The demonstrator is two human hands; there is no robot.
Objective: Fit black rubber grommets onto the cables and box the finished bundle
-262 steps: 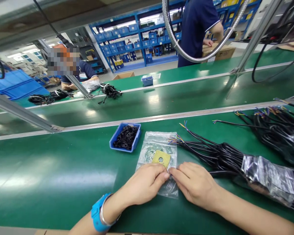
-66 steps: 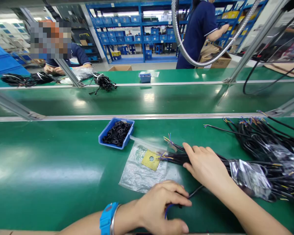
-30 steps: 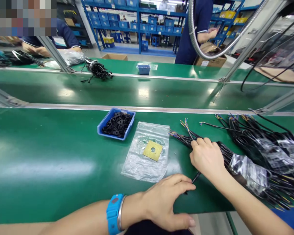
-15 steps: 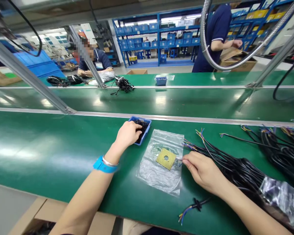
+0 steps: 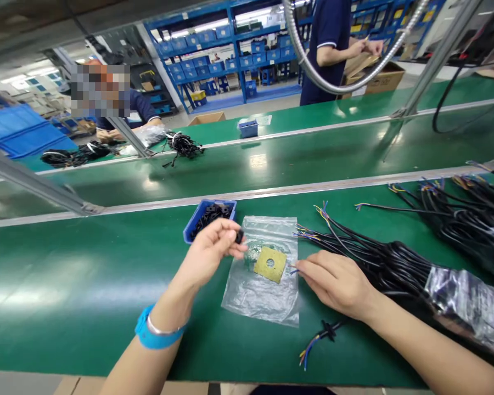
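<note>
Scene bright o/all. Ceil. lights [image 5: 32, 74] at 10 o'clock; overhead beam [image 5: 24, 33] at 10–11 dim. Wide glare on green bench [image 5: 107, 340] at 8–9, hotspots on mid strip [image 5: 333, 159], approx. 12 & 10. Clear bag [image 5: 259, 302] at 6 has glints. Bg shelves [image 5: 233, 46] at 12 sl. soft; pixelated patch at 10. W/A stretch nr edges.

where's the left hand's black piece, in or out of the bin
Out: the left hand pinches the black piece outside the blue bin.
</note>
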